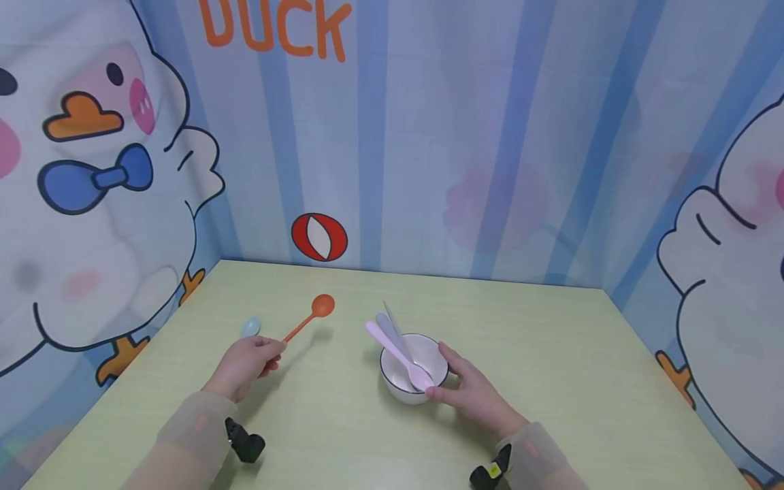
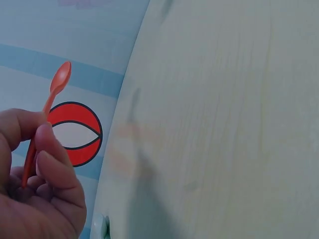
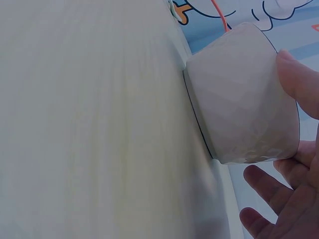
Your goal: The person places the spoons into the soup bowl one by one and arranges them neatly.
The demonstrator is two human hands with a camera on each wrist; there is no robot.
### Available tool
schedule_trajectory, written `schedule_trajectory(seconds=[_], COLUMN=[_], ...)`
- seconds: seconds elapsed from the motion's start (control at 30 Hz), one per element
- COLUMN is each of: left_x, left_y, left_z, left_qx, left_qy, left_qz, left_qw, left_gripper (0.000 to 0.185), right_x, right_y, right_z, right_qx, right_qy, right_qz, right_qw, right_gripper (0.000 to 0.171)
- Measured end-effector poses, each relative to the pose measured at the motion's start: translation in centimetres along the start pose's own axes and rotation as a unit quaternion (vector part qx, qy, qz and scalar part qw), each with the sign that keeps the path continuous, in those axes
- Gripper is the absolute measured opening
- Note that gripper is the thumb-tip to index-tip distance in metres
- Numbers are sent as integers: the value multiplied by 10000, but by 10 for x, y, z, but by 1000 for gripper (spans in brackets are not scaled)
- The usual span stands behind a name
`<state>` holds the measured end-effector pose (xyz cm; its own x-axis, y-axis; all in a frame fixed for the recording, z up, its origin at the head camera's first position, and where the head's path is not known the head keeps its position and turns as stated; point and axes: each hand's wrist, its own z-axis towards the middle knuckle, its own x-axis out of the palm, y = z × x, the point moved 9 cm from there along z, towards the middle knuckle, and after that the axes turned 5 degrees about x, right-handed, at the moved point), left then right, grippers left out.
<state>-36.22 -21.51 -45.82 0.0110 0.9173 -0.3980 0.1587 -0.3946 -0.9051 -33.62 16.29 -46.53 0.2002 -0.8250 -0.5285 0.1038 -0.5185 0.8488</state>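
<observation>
A: Starting at the left, what is the left hand (image 1: 245, 364) doing?

B: It pinches the handle of the orange spoon (image 1: 308, 317) between thumb and curled fingers. The spoon's head points up and away from the hand, clear of the table (image 1: 551, 354). Just beyond the knuckles a pale blue spoon (image 1: 250, 327) lies flat on the table, untouched.

A: So which step does this look like?

B: I judge that the spoons are being gathered into the bowl, and the orange one is lifted but not yet brought over. The white bowl (image 1: 412, 368) stands to the right of that hand, near it, with a pink spoon (image 1: 398, 355) and a greyish one (image 1: 392, 330) already leaning in it.

A: And the next move?

B: Probably the left hand has to carry the orange spoon rightward over the rim and let it go head down among the other handles.

A: And the right hand (image 1: 474, 391)?

B: Its fingers are nearly straight and rest against the bowl's right wall, with the thumb at the rim. From the right wrist view the fingertip (image 3: 299, 79) touches the faceted side, and the other fingers are spread below. The forearm lies low along the table.
</observation>
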Motion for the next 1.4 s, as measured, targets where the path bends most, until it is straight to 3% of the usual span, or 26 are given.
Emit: schedule_trajectory(seconds=[0.6,0.83,1.07,1.23,1.4], left_x=[2,4,5,-5,-11], left_y=[-5,-4,-10,-14,-13], left_z=[-1,-1,-4,-4,-3], left_qx=[25,-31,80,190,145], left_qy=[27,275,504,182,-91], left_qz=[-440,-734,-733,-849,-1455], left_qw=[9990,9969,9960,9960,9892], left_gripper=[45,45,44,46,44], right_x=[0,0,0,0,0], right_y=[1,0,0,0,1], right_z=[0,0,0,0,0], right_qx=[-23,20,-26,-45,-62], right_qy=[1,9,0,-8,-8], right_qz=[83,62,27,51,58], right_qw=[10000,10000,10000,10000,10000], right_gripper=[92,93,92,92,91])
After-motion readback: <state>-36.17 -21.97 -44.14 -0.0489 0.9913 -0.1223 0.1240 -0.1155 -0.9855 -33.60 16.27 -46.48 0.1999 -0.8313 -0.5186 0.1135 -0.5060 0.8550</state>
